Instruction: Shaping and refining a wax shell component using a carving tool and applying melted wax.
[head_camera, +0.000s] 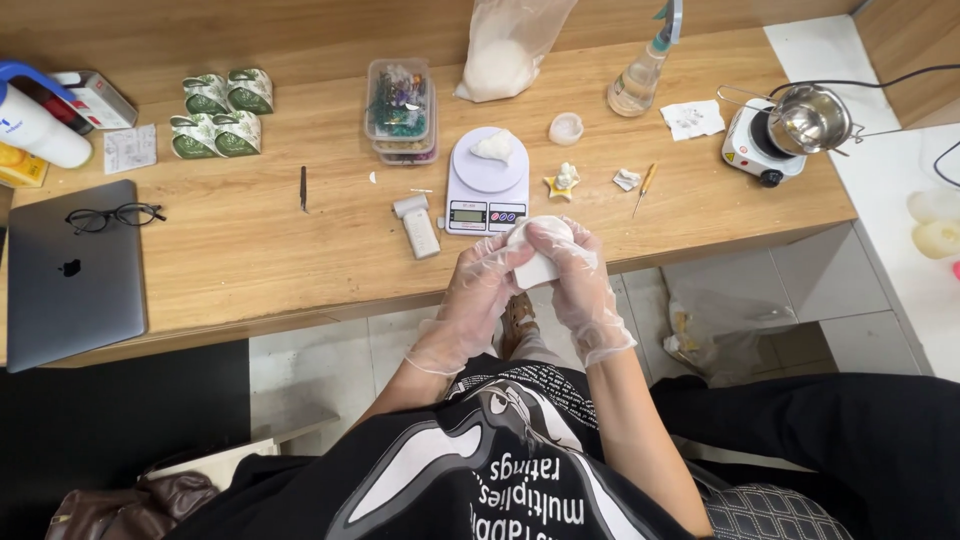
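Hands (530, 275) around white lump (540, 262)

We see a long matt wooden table (300, 250) with smooth grain. Thin, clear, crinkled plastic gloves cover our left hand (478, 290) and right hand (580, 275); the small steel pot (806, 118) shines.

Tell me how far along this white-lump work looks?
Done: one white piece sits on the kitchen scale, and a small white figure on a yellow star stands beside it. In hand: left hand and right hand, gloved, press a white lump. Left: the bag of white material looks unused.
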